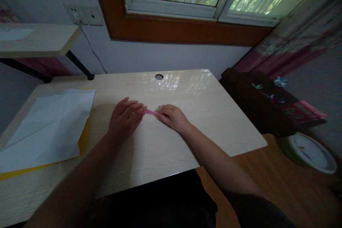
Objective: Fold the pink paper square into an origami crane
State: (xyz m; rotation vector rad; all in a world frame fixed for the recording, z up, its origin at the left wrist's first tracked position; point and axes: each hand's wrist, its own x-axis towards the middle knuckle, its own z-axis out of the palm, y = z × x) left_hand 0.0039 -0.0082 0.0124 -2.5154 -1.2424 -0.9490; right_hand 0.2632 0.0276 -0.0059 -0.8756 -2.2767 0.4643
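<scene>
A narrow pink strip [151,112] stretches between my two hands, low over the pale wooden desk [160,149]; what it is made of I cannot make out. My left hand [125,115] has its fingertips pressed together on the strip's left end, which they partly cover. At the other end, my right hand [173,117] pinches the strip between thumb and curled fingers. Both hands are close to the desktop, near its middle.
White sheets [53,121] lie over a yellow sheet [84,137] on the desk's left. Behind them stands a raised shelf [40,44] on black legs. A round cable hole [159,77] is near the back edge. A dark wooden cabinet [248,103] and a green-and-white tub [312,153] are at the right.
</scene>
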